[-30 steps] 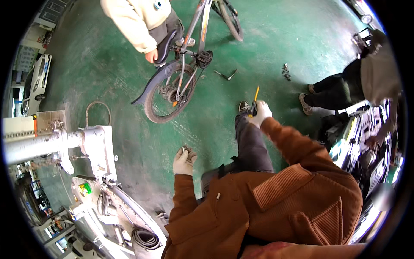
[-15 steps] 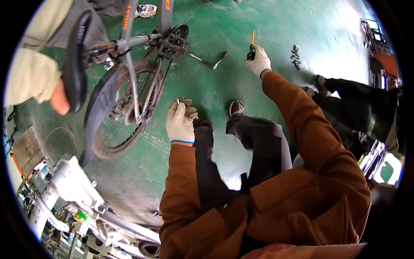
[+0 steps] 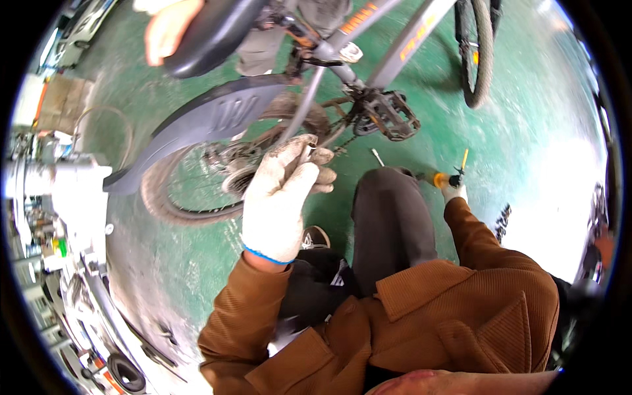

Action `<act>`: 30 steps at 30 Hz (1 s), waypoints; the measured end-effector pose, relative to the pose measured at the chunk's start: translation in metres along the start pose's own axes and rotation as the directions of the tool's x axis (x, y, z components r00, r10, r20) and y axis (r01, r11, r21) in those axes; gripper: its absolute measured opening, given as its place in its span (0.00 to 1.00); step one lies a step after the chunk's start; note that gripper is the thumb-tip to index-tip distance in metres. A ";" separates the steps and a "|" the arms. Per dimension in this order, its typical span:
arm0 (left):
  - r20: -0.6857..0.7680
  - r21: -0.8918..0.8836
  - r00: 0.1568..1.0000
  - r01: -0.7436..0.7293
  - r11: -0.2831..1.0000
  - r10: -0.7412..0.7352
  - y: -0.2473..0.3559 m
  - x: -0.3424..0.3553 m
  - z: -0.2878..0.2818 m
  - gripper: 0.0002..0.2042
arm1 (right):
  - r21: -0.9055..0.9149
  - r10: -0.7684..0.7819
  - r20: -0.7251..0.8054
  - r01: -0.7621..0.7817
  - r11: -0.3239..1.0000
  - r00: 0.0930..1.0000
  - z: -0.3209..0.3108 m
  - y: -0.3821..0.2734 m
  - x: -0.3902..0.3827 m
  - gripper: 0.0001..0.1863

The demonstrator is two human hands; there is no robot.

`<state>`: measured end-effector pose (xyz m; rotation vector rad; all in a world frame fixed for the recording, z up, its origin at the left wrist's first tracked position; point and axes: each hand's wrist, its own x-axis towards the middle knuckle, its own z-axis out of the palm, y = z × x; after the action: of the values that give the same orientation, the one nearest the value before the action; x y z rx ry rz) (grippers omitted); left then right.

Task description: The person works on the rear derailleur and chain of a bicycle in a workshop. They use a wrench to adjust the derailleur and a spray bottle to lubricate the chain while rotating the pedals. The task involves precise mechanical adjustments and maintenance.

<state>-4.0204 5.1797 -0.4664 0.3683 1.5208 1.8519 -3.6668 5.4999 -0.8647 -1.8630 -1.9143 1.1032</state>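
Observation:
My left hand [image 3: 276,197], in a white knit glove, pinches a small silver cylindrical metal part [image 3: 307,153] just in front of the bicycle's rear wheel [image 3: 161,201]. Above it are the grey plastic mudguard [image 3: 217,115], chain and pedal [image 3: 394,115]. Low to the right, beside my bent knee [image 3: 388,217], my gloved right hand [image 3: 454,191] is closed round a black and yellow tool [image 3: 440,180] with a long yellow tip pointing up. A silver tool [image 3: 376,157] lies on the green floor, partly hidden behind my knee; several small dark pieces [image 3: 503,222] lie farther right.
A co-worker's hand [image 3: 164,29] is at the black saddle [image 3: 210,36], with grey trousers [image 3: 260,52] behind the bike. The front wheel [image 3: 480,59] is at upper right. White metal equipment [image 3: 79,171] and a hose [image 3: 122,115] stand left; a white car [image 3: 92,29] is beyond.
I have come lower and closer to the bicycle. My left hand has risen toward the rear wheel; my right hand has dropped beside my knee, still holding its tool.

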 end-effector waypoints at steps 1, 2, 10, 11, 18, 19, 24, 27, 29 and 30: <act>-0.025 0.023 1.000 -0.017 1.000 0.018 -0.001 0.011 0.006 0.18 | -0.210 0.407 0.024 -0.394 0.895 0.913 0.006 0.022 -0.006 0.23; -0.017 0.016 0.996 -0.090 0.996 0.090 0.002 0.006 0.009 0.18 | -0.574 0.156 0.448 0.150 0.805 0.880 0.006 0.042 -0.002 0.22; -0.043 -0.029 0.974 0.222 0.975 -0.223 -0.069 0.053 -0.012 0.12 | -0.501 0.023 0.591 0.344 0.794 0.807 0.099 -0.121 -0.048 0.28; -0.002 -0.166 0.973 0.228 0.960 -0.231 -0.084 0.075 -0.007 0.11 | -0.566 0.056 0.600 0.374 0.735 0.798 0.106 -0.139 -0.051 0.29; -0.242 -0.648 0.945 0.010 0.761 -0.218 -0.163 0.169 0.050 0.07 | -0.688 0.028 0.519 0.398 0.607 0.854 0.152 -0.109 -0.044 0.28; -0.249 -0.656 0.939 0.017 0.755 -0.237 -0.163 0.171 0.055 0.06 | -0.672 0.033 0.547 0.416 0.612 0.836 0.143 -0.106 -0.035 0.28; -0.248 -0.649 0.959 -0.063 0.758 -0.134 -0.172 0.183 0.041 0.06 | -0.639 0.081 0.601 0.418 0.646 0.795 0.139 -0.112 -0.021 0.30; -0.311 -0.603 0.939 -0.076 0.794 -0.145 -0.166 0.180 0.049 0.06 | -0.615 0.089 0.632 0.428 0.663 0.770 0.140 -0.111 -0.010 0.32; -0.288 -0.542 0.956 -0.110 0.833 -0.061 -0.167 0.176 0.046 0.06 | -0.580 0.069 0.661 0.451 0.678 0.747 0.137 -0.112 -0.007 0.33; -0.270 -0.515 0.963 -0.128 0.847 -0.019 -0.167 0.175 0.047 0.06 | -0.567 0.059 0.671 0.461 0.683 0.739 0.134 -0.112 -0.006 0.34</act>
<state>-4.0604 5.3415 -0.6469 -0.1068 1.0898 2.3426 -3.8363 5.4610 -0.8810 -1.5372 -3.2787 1.1017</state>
